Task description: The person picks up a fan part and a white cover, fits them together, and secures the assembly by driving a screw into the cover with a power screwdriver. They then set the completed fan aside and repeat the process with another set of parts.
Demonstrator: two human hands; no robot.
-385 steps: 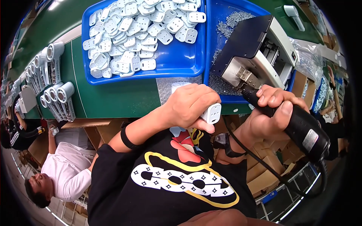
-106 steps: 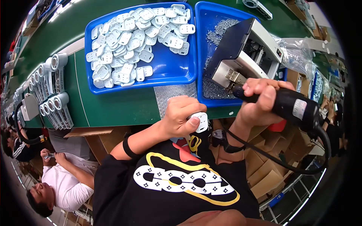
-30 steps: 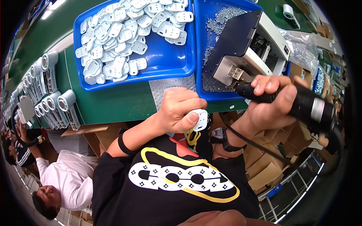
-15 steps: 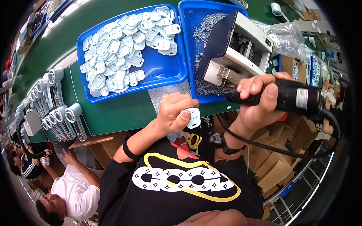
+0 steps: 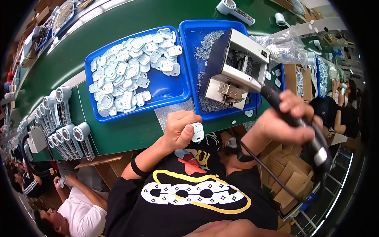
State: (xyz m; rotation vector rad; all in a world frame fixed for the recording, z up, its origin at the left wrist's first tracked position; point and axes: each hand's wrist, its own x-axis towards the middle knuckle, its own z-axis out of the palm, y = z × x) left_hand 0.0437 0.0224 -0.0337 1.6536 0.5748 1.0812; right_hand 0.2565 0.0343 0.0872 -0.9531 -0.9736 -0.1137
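My left hand point(image 5: 181, 129) is closed around a small pale plastic plate point(image 5: 197, 132) with holes in it, pinched under the thumb near the bench's front edge. In my right hand point(image 5: 285, 120) is a black electric screwdriver point(image 5: 294, 122), its cord hanging down past my wrist. The tool slants, its front end up by the lower right corner of a screw feeder point(image 5: 241, 75). That machine, dark and silver, sits in a blue tray point(image 5: 189, 51) strewn with many small screws point(image 5: 209, 43). Left of it, a second blue tray point(image 5: 167, 89) holds a heap of similar pale plates point(image 5: 126, 67).
Several pale handheld devices with round heads point(image 5: 82, 132) stand in rows on the left of the green bench point(image 5: 110, 136). Another such device point(image 5: 233, 10) lies at the back. Cardboard boxes point(image 5: 290, 173) fill the lower right. A person in white point(image 5: 85, 209) sits at the left.
My right hand has tilted the electric screwdriver from nearly level, moving its front end up and right, away from the screw feeder's front. My left hand keeps holding the plate. The view has shifted slightly.
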